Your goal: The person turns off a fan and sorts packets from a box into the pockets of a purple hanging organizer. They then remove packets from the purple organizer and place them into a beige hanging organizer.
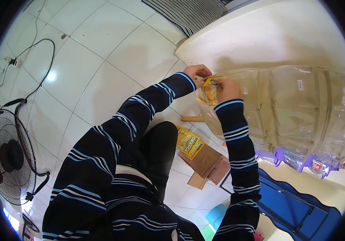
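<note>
A yellow packet (210,91) with orange fruit printed on it sits partly inside a clear pocket at the near left end of a tan hanging organizer (255,86). My right hand (229,89) is closed on the packet's right side, its fingertips partly hidden. At the organizer's upper left corner, my left hand (197,74) has its fingers curled at the pocket's edge. Below my hands, more yellow packets (189,142) marked ORANGE lie on an open cardboard box (205,161) on the floor.
A wooden leg (192,119) juts out below the organizer. Purple hooks (279,156) line its lower edge. A blue folding table (293,205) stands at lower right. To the left are a black fan (11,156) and a cable (53,60). A striped mat (186,14) lies at the top.
</note>
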`<state>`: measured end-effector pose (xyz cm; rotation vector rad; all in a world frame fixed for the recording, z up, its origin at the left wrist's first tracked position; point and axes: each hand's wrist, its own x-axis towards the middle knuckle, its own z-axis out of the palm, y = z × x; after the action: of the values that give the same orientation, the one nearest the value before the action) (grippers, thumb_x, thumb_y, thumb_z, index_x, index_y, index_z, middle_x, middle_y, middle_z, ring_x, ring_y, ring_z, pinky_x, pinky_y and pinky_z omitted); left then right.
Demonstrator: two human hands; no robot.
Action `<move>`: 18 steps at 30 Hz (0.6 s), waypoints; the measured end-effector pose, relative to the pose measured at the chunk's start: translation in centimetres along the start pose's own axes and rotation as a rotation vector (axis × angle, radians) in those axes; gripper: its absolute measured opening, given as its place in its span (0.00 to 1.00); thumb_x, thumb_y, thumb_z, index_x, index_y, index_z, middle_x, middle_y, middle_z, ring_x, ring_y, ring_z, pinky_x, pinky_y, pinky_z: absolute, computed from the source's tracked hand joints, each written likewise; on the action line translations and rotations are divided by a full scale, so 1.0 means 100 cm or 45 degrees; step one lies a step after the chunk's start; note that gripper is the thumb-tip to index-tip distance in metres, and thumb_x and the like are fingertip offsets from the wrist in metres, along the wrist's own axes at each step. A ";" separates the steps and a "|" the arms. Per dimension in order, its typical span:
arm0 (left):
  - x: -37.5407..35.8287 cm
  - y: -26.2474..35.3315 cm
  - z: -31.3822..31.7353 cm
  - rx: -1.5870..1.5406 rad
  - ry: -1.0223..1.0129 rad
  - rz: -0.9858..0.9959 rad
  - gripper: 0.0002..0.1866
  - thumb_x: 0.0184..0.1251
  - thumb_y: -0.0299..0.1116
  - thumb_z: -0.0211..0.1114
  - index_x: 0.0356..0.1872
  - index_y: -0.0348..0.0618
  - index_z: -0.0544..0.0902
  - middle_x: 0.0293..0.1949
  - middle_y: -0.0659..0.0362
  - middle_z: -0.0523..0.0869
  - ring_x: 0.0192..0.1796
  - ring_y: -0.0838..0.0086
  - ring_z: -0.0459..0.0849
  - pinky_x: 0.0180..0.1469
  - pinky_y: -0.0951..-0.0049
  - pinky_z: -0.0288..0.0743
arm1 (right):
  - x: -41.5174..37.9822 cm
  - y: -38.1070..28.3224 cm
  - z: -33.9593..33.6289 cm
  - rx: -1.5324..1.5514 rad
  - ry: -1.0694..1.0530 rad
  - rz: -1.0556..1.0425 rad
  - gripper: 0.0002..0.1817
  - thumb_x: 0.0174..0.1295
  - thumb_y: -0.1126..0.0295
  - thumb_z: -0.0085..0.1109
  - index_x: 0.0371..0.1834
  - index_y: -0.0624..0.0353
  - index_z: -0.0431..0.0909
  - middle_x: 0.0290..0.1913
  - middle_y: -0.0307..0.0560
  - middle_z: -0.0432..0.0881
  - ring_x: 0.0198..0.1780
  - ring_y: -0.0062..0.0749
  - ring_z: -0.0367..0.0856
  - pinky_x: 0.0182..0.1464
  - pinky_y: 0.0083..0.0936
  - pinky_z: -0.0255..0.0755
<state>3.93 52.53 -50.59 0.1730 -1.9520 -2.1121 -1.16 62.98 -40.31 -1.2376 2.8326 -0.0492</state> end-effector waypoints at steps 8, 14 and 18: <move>0.008 -0.017 0.004 -0.156 -0.199 -0.064 0.20 0.38 0.17 0.53 0.38 0.43 0.72 0.39 0.59 0.76 0.47 0.72 0.72 0.49 0.69 0.64 | -0.010 -0.002 0.021 0.067 0.013 0.098 0.07 0.43 0.72 0.54 0.27 0.59 0.77 0.26 0.54 0.76 0.31 0.46 0.74 0.34 0.33 0.68; 0.030 -0.066 0.005 -0.580 -0.590 -0.004 0.32 0.30 0.23 0.52 0.48 0.41 0.69 0.49 0.59 0.70 0.56 0.70 0.62 0.51 0.65 0.58 | -0.016 -0.009 0.015 -0.125 0.064 0.276 0.14 0.49 0.60 0.52 0.20 0.61 0.76 0.19 0.57 0.74 0.24 0.49 0.74 0.27 0.36 0.68; 0.022 -0.064 0.016 -0.869 -0.342 -0.908 0.31 0.36 0.34 0.57 0.50 0.50 0.66 0.55 0.64 0.61 0.57 0.75 0.54 0.53 0.60 0.49 | -0.020 -0.010 0.016 -0.135 0.081 0.310 0.16 0.52 0.59 0.48 0.18 0.61 0.74 0.17 0.57 0.74 0.23 0.49 0.75 0.26 0.35 0.70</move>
<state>0.70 53.86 -56.58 0.5271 -1.2482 -3.2788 1.07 63.75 -41.81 -0.9127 3.0542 0.0733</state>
